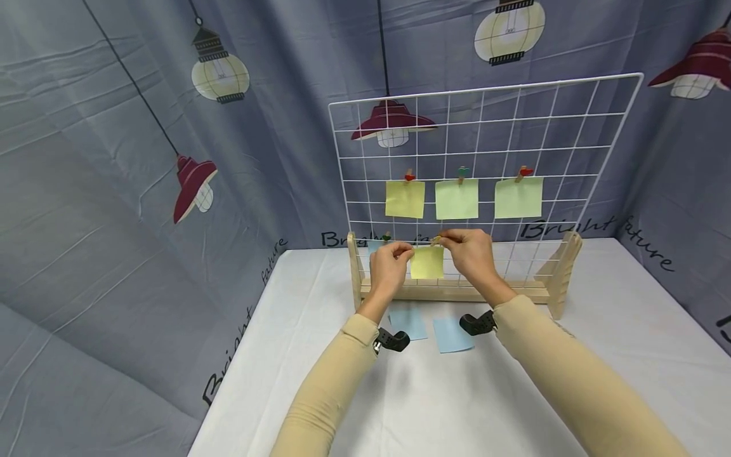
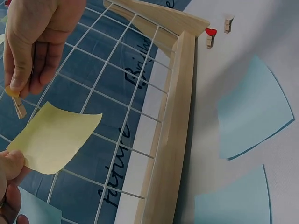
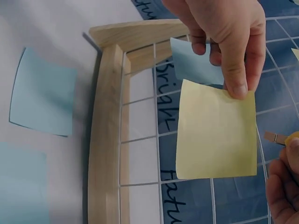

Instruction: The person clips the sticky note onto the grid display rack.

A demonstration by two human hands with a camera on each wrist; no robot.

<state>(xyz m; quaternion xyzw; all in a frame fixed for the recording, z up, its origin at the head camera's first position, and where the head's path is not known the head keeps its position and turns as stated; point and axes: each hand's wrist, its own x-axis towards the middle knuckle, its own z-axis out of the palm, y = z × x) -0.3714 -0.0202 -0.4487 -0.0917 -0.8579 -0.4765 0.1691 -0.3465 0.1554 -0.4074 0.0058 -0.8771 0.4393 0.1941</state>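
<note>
My left hand (image 1: 389,270) pinches one edge of a yellow paper note (image 1: 427,263) between thumb and finger, holding it in front of the lower part of a white wire grid (image 1: 464,120). By the note's upper right corner, my right hand (image 1: 471,254) pinches a small wooden clothespin (image 3: 275,136) with a yellow ornament. In the right wrist view the clothespin is apart from the note. A blue note (image 3: 198,63) hangs on the grid behind my left hand, under a clothespin with a dark green ornament (image 1: 386,237).
Higher on the grid, a yellow note (image 1: 405,199) and two pale green notes (image 1: 457,199) hang from clothespins. A wooden base (image 1: 457,292) supports the grid. Blue notes (image 1: 453,335) lie on the white table (image 1: 434,406) in front. Two loose clothespins (image 2: 210,38) lie beside the base.
</note>
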